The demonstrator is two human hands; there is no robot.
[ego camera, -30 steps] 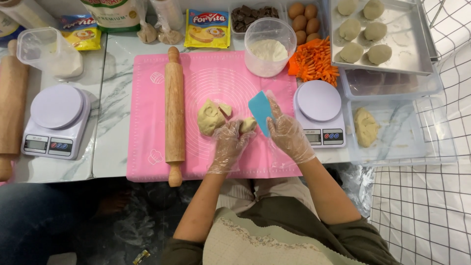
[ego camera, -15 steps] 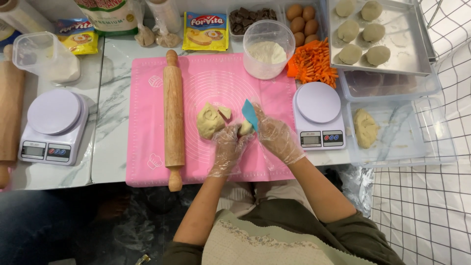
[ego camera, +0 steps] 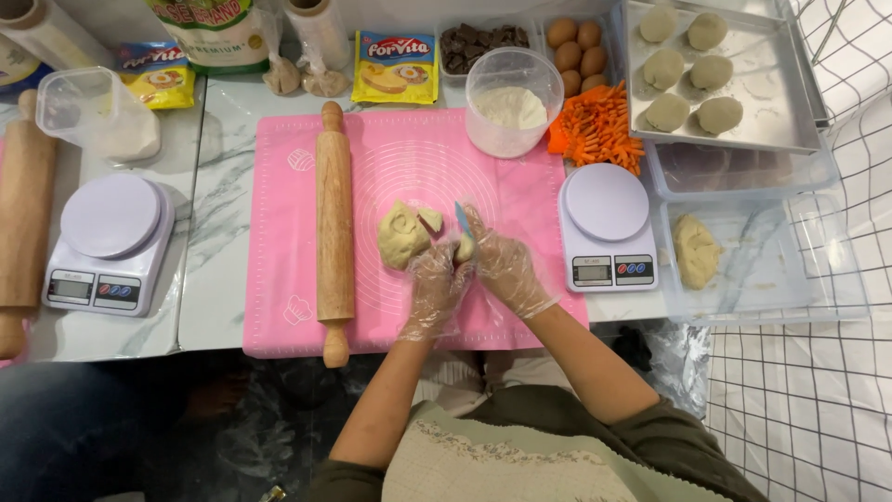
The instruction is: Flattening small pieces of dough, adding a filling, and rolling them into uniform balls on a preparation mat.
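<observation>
1. At your far left, a kitchen scale sits off the pink mat, so weighing stays apart from the working surface.
2. The rolling pin lies lengthwise on the mat, parked just left of the dough where it cannot roll into your work.
3. The dough lump rests mid-mat, a cut showing on its right side.
4. Your left hand, gloved, pinches a small dough piece, fingers closed on it to steady it.
5. Your right hand grips the blue scraper edge-down against that piece.
6. A second scale waits right of the mat, near the tray of dough balls.
</observation>
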